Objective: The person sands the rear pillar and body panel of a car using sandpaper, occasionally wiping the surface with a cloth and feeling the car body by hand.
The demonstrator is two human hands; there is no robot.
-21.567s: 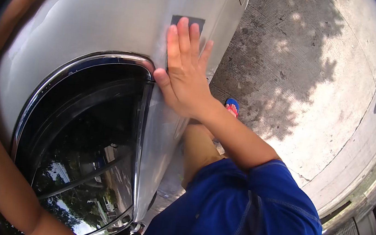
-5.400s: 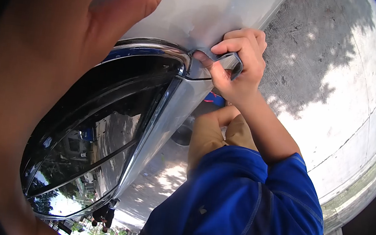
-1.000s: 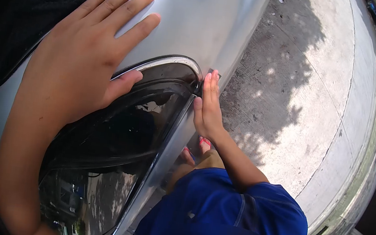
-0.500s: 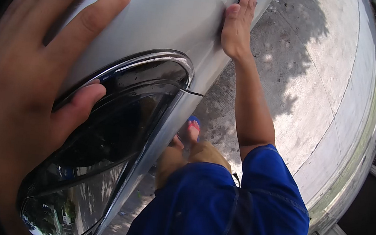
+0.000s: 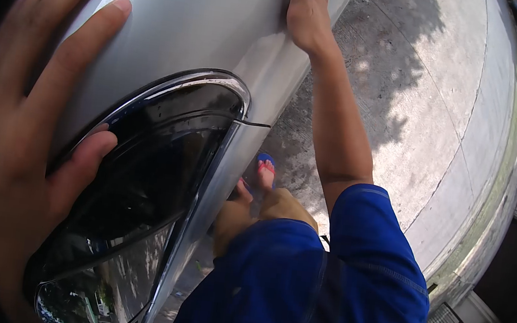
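My left hand [image 5: 28, 116] is large and close at the left, its fingers spread apart with nothing visible in them. Beneath it in the view lie the silver car panel [image 5: 179, 18] and the dark side window [image 5: 149, 168] with its shiny trim; I cannot tell whether the hand touches them. My right hand [image 5: 310, 14] lies along the panel's edge at the top, arm stretched forward. Its fingers look straight and flat, but the frame's top edge cuts off the tips. Anything under that palm is hidden.
The car's side runs close along my legs. Concrete ground [image 5: 429, 117] with tree shadow extends to the right, up to a pale kerb strip [image 5: 488, 213]. My foot in a blue sandal [image 5: 265, 165] stands beside the car.
My right hand has slid farther up and slightly left along the panel, its fingertips leaving the view. A dark green bit showed at those fingertips earlier. My left hand has shifted left.
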